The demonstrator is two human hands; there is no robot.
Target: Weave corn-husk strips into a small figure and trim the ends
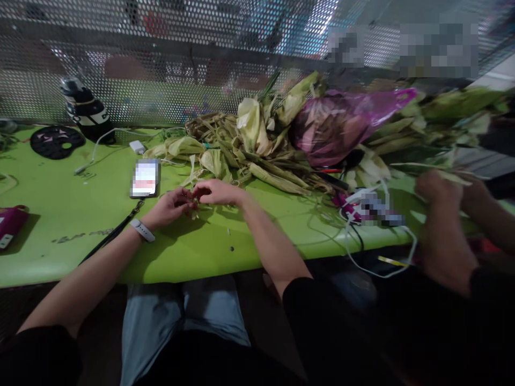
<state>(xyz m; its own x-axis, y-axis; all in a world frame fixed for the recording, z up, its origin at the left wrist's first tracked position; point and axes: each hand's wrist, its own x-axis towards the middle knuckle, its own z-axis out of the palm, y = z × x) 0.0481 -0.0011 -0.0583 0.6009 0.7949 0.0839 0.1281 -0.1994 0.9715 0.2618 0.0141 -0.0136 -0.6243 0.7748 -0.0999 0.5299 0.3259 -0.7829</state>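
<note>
My left hand (174, 206) and my right hand (215, 192) meet above the green table (201, 252), fingertips close together. Both are closed in a pinch around something small, too small and dim to name; a pale bit shows just beneath the fingers. A light-coloured band (142, 230) circles my left wrist. Just behind my left hand lies a phone (145, 178) with a lit screen and a black strap (116, 231). Beyond my right hand a heap of dried corn husks (225, 161) spreads over the table.
A pink plastic bag (333, 126) sits among the husks. At left are a black bottle (89, 112), a black palette-shaped piece (57, 141), a white cable (96, 145) and a purple box (12, 226). A co-worker's hands (440, 187) handle husks at right, near tangled cables (386, 273).
</note>
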